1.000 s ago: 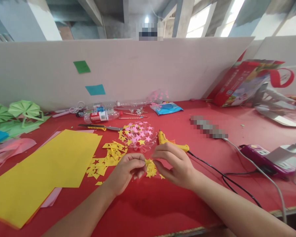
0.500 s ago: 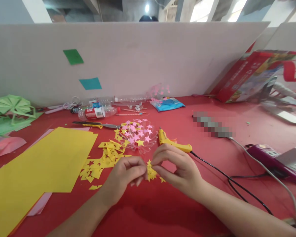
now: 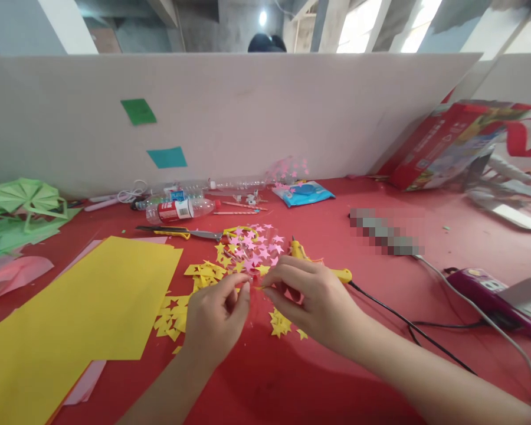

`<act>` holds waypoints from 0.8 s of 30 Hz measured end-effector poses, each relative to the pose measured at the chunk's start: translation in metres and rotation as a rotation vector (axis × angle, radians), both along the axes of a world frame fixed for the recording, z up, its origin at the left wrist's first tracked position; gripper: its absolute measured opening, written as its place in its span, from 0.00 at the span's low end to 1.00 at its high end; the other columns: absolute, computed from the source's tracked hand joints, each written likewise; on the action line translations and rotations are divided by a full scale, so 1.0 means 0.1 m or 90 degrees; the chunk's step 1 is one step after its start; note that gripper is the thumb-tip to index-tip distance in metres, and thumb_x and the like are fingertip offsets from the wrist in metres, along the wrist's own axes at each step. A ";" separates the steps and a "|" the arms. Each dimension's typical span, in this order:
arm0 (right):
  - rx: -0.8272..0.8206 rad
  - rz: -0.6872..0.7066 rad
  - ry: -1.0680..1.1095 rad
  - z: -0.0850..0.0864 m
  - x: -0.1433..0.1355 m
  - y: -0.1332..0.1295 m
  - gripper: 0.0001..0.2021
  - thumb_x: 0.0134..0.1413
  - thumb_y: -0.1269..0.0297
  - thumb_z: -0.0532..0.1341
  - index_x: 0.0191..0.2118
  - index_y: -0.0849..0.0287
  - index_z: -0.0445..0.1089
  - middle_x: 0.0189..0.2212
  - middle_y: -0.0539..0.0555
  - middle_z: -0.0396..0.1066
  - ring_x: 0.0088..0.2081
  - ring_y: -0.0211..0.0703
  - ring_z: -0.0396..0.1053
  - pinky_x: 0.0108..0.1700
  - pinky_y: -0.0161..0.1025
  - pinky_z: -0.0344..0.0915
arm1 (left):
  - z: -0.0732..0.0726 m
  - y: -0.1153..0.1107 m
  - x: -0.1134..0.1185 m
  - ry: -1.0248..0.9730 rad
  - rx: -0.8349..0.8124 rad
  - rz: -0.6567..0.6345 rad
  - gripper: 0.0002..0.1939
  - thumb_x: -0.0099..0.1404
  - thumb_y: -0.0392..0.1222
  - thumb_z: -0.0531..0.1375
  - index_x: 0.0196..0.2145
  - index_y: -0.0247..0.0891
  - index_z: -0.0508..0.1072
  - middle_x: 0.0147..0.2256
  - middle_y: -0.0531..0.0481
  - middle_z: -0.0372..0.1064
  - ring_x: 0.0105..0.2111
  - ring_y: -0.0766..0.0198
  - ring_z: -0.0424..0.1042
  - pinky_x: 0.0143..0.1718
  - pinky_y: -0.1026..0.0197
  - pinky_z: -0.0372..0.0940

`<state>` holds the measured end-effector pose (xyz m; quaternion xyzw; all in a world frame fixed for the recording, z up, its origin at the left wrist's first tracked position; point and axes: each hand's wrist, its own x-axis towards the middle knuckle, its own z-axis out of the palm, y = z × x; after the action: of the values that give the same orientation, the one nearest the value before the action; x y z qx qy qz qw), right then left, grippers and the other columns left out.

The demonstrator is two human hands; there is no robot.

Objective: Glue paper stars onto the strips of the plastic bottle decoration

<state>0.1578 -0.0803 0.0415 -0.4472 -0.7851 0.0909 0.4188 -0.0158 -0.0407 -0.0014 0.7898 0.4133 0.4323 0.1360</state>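
My right hand (image 3: 307, 289) pinches a small yellow paper star (image 3: 259, 287), seen nearly edge-on. Just to its left, my left hand (image 3: 219, 307) has thumb and forefinger curled together at the near side of a clear plastic piece with pink stars (image 3: 254, 247); what the fingertips hold is too small to make out. Some yellow stars show along that piece's left and near sides. Below my right hand lies a small pile of yellow stars (image 3: 281, 323). A yellow glue gun (image 3: 300, 250) rests behind the right hand, which partly covers it.
Yellow paper sheets (image 3: 92, 295) and star-punched scraps (image 3: 174, 313) lie at left. Behind are scissors (image 3: 203, 234), a plastic bottle (image 3: 181, 209) and a blue packet (image 3: 304, 193). A power strip (image 3: 383, 231), cables and a purple box (image 3: 482, 295) lie at right.
Both hands have moved from over the pile of yellow stars up to the near edge of the pink-starred plastic piece. The right hand now carries a yellow star; the view has tilted slightly.
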 end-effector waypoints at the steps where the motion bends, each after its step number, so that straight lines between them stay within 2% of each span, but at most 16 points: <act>1: 0.014 -0.009 0.004 -0.02 -0.02 0.02 0.06 0.57 0.74 0.57 0.31 0.59 0.68 0.24 0.47 0.64 0.23 0.31 0.60 0.25 0.29 0.56 | 0.00 -0.01 0.01 -0.015 -0.042 -0.003 0.09 0.62 0.41 0.56 0.34 0.38 0.76 0.14 0.60 0.52 0.14 0.72 0.52 0.18 0.68 0.51; 7: 0.074 -0.024 -0.052 -0.18 -0.01 0.01 0.07 0.60 0.72 0.55 0.33 0.60 0.68 0.25 0.49 0.65 0.24 0.33 0.60 0.27 0.31 0.57 | 0.08 -0.10 0.09 -0.197 -0.411 -0.043 0.11 0.62 0.47 0.57 0.34 0.38 0.75 0.14 0.60 0.49 0.16 0.71 0.50 0.17 0.67 0.48; 10: 0.094 -0.012 -0.109 -0.22 0.02 -0.01 0.08 0.62 0.72 0.54 0.33 0.61 0.68 0.24 0.50 0.65 0.24 0.35 0.60 0.27 0.33 0.56 | 0.10 -0.14 0.14 -0.233 -0.504 -0.058 0.11 0.61 0.48 0.57 0.34 0.38 0.73 0.15 0.60 0.49 0.17 0.71 0.49 0.18 0.67 0.47; 15: 0.094 -0.006 -0.163 -0.25 0.07 0.00 0.10 0.63 0.72 0.52 0.34 0.61 0.69 0.24 0.50 0.65 0.23 0.36 0.58 0.27 0.35 0.54 | 0.07 -0.16 0.14 -0.196 -0.462 -0.060 0.07 0.58 0.41 0.57 0.32 0.39 0.73 0.17 0.59 0.50 0.18 0.70 0.52 0.20 0.68 0.51; 18: 0.098 -0.004 -0.195 -0.26 0.09 -0.01 0.11 0.63 0.73 0.50 0.34 0.61 0.69 0.23 0.50 0.65 0.23 0.37 0.57 0.26 0.36 0.52 | 0.01 -0.14 0.12 -0.163 -0.418 -0.089 0.07 0.58 0.39 0.56 0.33 0.40 0.73 0.18 0.58 0.52 0.18 0.70 0.55 0.20 0.68 0.54; 24: 0.074 -0.003 -0.222 -0.28 0.10 -0.03 0.13 0.64 0.72 0.50 0.29 0.59 0.67 0.22 0.50 0.64 0.22 0.37 0.55 0.26 0.38 0.49 | -0.04 -0.14 0.09 -0.116 -0.348 -0.113 0.07 0.59 0.38 0.57 0.34 0.41 0.74 0.17 0.58 0.57 0.18 0.70 0.58 0.19 0.69 0.57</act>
<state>0.1680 -0.0829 0.0137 -0.4330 -0.8487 -0.0346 0.3016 -0.0068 -0.0543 -0.0051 0.7150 0.4301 0.3606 0.4169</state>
